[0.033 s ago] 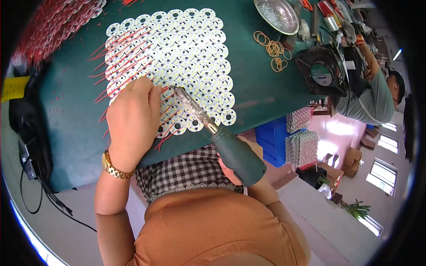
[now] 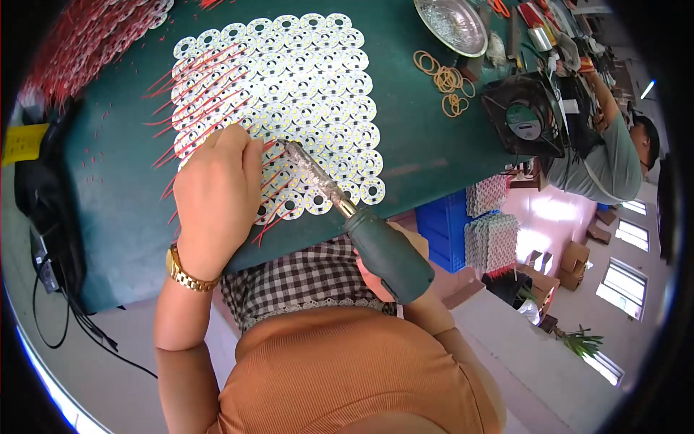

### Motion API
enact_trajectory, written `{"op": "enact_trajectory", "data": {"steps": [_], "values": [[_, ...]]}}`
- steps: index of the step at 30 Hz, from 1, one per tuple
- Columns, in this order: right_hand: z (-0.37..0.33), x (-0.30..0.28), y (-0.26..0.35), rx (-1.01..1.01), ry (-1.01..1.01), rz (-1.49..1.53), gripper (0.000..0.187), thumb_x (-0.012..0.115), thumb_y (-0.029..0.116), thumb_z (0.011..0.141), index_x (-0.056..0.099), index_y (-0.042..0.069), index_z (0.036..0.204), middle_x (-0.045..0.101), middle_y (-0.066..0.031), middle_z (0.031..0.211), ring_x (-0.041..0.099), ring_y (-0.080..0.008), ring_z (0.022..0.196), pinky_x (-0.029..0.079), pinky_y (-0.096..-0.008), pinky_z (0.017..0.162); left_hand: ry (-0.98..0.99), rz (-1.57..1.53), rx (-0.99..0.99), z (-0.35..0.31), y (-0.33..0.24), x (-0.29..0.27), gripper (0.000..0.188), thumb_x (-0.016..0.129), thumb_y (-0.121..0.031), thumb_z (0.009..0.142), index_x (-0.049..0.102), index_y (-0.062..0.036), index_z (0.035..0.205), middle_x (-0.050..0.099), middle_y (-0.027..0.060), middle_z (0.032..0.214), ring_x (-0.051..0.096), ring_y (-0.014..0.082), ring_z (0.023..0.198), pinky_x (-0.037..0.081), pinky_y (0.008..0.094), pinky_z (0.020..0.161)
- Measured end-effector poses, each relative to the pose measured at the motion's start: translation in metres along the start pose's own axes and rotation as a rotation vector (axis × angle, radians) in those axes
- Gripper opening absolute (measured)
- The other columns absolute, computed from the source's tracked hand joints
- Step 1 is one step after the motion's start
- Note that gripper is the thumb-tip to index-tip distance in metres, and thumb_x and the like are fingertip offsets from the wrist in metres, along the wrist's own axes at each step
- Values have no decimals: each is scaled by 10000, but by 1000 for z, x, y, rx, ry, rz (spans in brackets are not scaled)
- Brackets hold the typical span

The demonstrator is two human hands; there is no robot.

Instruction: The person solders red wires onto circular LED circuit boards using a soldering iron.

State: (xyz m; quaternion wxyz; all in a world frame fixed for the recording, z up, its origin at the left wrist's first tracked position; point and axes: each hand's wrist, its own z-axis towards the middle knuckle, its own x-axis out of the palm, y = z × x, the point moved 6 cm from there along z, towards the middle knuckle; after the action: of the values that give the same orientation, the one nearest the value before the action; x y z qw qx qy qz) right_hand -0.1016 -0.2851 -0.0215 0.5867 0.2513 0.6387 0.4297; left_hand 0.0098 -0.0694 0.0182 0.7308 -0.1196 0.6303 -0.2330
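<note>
A flat sheet of round white LED boards (image 2: 311, 83) lies on the green table, with red wires (image 2: 210, 83) on its left-hand rows. My left hand (image 2: 219, 181) rests over the lower left of the sheet, fingers pinched together. A short red wire (image 2: 270, 145) sticks out from its fingertips toward the iron's tip; the grip itself is hidden beneath the hand. My right hand (image 2: 412, 239), mostly hidden behind the dark green handle, is closed around a soldering iron (image 2: 387, 253). The iron's crusted tip (image 2: 293, 148) touches or hovers just over a board beside my left fingertips.
Wired boards (image 2: 94, 50) are piled far left, above a black bag-like thing (image 2: 47, 195) with cables. Rubber bands (image 2: 448, 78), a metal bowl (image 2: 454, 25) and a black fan (image 2: 524, 119) sit to the right. Beyond are a blue crate (image 2: 441, 231) and another person (image 2: 596, 163).
</note>
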Motion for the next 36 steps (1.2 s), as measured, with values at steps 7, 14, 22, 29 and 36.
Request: {"op": "enact_trajectory", "data": {"steps": [7, 14, 22, 29, 36], "values": [[-7, 6, -15, 223, -12, 297, 468, 775, 152, 679, 625, 6, 1098, 684, -85, 852, 672, -222, 698, 527, -294, 634, -17, -33, -2, 1, 0, -1, 184, 612, -148, 897, 553, -25, 776, 583, 150, 696, 580, 326, 624, 441, 413, 554], [1, -4, 8, -115, -53, -18, 468, 767, 164, 687, 627, 13, 1107, 673, -78, 835, 662, -215, 679, 527, -302, 619, -36, -19, 9, 0, 0, 0, 190, 618, -155, 892, 553, -30, 766, 581, 143, 691, 579, 320, 621, 437, 410, 552], [0, -8, 9, 69, -90, 208, 183, 668, 49, 779, 641, -35, 939, 635, -90, 799, 608, -148, 684, 505, -254, 613, -35, -5, 5, 1, 0, 1, 195, 622, -165, 892, 552, -34, 765, 578, 139, 692, 578, 314, 623, 437, 407, 552], [-28, 5, -45, 851, -65, 630, 113, 652, 120, 831, 652, 18, 878, 621, -79, 774, 591, -139, 668, 476, -264, 564, 68, -204, -6, 1, 4, -13, 219, 594, -168, 921, 573, 11, 797, 568, 162, 702, 523, 317, 581, 416, 384, 563], [4, -61, 10, 125, -159, -114, 425, 798, 152, 662, 682, 34, 1053, 697, -104, 843, 667, -225, 687, 531, -295, 646, -34, -189, -217, 0, 24, -46, 190, 588, -126, 924, 554, 25, 814, 539, 181, 695, 521, 328, 609, 416, 396, 578]]}}
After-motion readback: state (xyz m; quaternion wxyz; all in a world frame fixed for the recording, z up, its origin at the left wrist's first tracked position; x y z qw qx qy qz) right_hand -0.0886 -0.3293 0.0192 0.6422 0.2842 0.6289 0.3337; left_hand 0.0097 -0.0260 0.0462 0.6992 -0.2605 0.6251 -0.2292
